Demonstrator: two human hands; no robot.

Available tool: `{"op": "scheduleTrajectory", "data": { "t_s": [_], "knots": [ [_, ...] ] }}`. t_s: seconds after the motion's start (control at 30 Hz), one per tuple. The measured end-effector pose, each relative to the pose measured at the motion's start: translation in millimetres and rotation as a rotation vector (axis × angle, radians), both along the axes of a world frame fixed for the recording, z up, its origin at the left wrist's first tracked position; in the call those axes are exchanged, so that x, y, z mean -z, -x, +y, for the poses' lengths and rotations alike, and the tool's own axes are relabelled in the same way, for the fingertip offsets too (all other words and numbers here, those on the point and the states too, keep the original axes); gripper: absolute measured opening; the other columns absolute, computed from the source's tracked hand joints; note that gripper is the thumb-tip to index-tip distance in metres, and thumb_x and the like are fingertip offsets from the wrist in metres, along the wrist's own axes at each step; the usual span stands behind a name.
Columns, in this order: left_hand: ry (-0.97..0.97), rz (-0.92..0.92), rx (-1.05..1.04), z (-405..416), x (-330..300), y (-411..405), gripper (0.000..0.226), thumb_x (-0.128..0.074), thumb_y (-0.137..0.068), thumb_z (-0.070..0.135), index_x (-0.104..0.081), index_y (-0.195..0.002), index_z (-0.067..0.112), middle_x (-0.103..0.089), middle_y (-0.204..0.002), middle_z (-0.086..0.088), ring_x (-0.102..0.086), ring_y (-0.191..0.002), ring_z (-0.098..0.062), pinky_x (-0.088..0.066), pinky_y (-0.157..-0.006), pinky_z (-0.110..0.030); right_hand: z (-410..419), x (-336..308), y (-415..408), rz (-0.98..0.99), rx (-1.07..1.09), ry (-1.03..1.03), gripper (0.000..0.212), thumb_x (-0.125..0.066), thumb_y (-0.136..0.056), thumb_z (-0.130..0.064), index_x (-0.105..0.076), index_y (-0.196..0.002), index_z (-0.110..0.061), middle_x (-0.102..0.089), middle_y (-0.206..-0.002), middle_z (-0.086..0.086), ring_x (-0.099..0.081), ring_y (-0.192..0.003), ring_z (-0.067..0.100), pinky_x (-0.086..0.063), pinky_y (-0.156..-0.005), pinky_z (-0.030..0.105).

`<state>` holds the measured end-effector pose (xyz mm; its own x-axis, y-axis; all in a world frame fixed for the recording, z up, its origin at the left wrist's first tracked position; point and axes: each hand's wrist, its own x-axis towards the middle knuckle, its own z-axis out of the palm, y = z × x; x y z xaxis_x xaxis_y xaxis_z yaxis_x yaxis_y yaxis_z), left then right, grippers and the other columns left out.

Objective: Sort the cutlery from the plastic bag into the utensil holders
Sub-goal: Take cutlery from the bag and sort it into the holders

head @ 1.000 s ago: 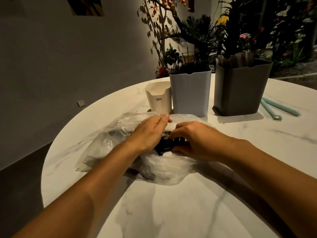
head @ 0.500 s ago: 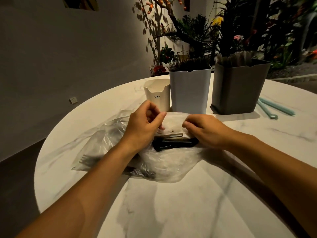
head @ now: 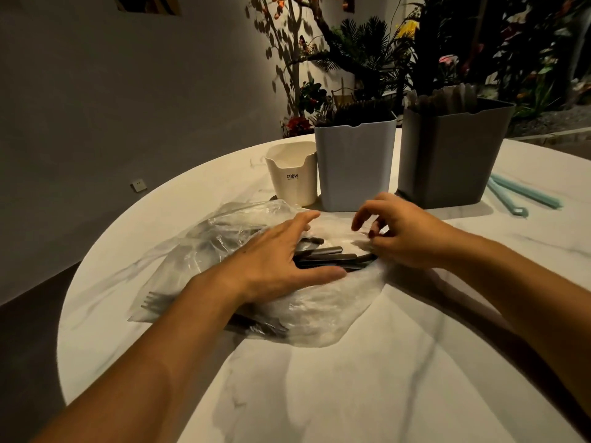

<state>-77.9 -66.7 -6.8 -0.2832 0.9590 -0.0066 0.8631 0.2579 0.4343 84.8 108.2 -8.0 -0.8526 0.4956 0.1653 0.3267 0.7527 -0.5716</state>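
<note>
While the left hand (head: 275, 263) lies flat with straight fingers on the clear plastic bag (head: 224, 251), its grip spread apart and holding nothing, the right hand (head: 406, 231) curls its fingers and seems to pinch the bag's film near its mouth. Dark cutlery handles (head: 329, 259) poke out between the hands. The bag rests on the marble worktop (head: 351, 394), just in front of the white holder (head: 292, 174), pale grey holder (head: 355, 164) and dark grey holder (head: 447, 158).
</note>
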Motion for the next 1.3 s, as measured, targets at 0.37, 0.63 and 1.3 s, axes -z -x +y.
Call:
{"op": "scheduleTrajectory", "data": {
  "t_s": [0.37,0.63,1.3],
  "knots": [
    [0.080,0.155,0.064,-1.0,2.5,-2.5,0.113,-0.058,-0.050,0.097,-0.022,-0.147,0.050,-0.032,-0.152,0.021,-0.037,-0.136,-0.011,-0.040,-0.112,-0.048,-27.3,-9.8,-0.9,0.088,-0.086,-0.322,0.018,-0.065,-0.090,-0.032,-0.063,-0.108,-0.033,-0.049,-0.120,-0.009,-0.047,-0.107,0.009,-0.047,-0.085,0.022],
    [-0.338,0.070,0.087,-4.6,-1.2,-3.7,0.047,-0.066,-0.077,0.065,-0.064,-0.110,0.032,-0.060,-0.108,0.018,-0.055,-0.103,-0.003,-0.052,-0.090,-0.030,-39.9,-0.3,3.4,-0.093,-0.202,-0.236,0.028,-0.068,-0.088,-0.037,-0.064,-0.113,-0.025,-0.062,-0.104,-0.005,-0.057,-0.090,0.013,-0.056,-0.081,0.029],
    [-0.182,0.351,-0.036,-4.2,0.6,-6.7,0.007,-0.052,-0.099,0.028,-0.051,-0.096,0.023,-0.061,-0.095,0.005,-0.050,-0.088,-0.024,-0.038,-0.076,-0.037,-40.7,-9.1,2.1,0.245,-0.156,0.260,0.030,-0.072,-0.083,-0.026,-0.069,-0.113,-0.025,-0.071,-0.100,-0.009,-0.069,-0.088,0.009,-0.059,-0.073,0.024]
  ]
}}
